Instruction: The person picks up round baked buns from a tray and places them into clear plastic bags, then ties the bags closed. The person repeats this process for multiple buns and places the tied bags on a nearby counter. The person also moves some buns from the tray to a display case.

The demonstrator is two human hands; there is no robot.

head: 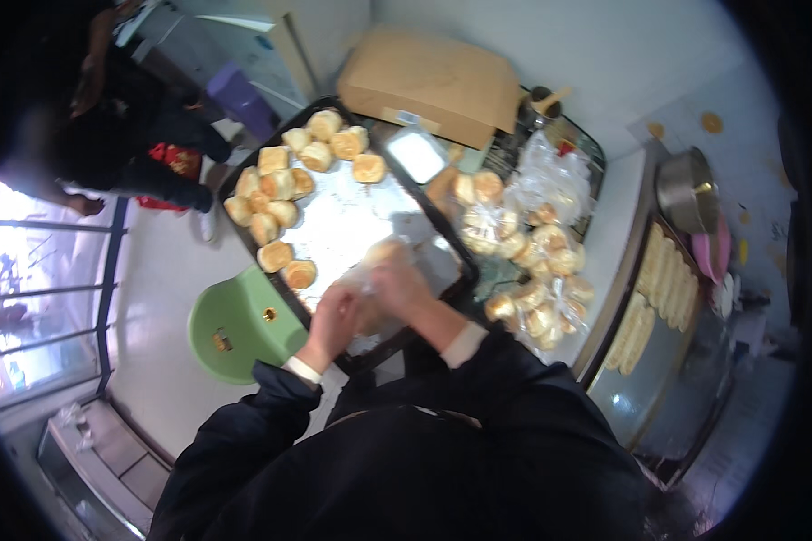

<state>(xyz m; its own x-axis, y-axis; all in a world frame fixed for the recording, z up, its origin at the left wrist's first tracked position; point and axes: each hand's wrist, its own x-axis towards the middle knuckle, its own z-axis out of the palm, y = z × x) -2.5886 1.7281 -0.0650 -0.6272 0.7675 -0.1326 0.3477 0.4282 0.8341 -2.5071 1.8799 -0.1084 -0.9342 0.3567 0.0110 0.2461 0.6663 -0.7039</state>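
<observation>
My left hand (336, 319) grips the edge of a clear plastic bag (371, 312) above the near end of a dark-rimmed baking tray (452, 237). Beside it, my right hand (400, 280) is blurred and holds a pale golden bun (387, 252) at the bag; its fingertips are hard to make out. Several baked buns (275, 184) lie along the tray's left and far sides. To the right of the tray are knotted clear bags of buns (545, 311).
Behind the tray stands a cardboard box (433, 74), with a white square container (416, 155) before it. A green plastic stool (233, 324) is at the left. Long pastries (666, 277) and a metal pot (687, 189) are at the right. Another person (128, 122) stands at the upper left.
</observation>
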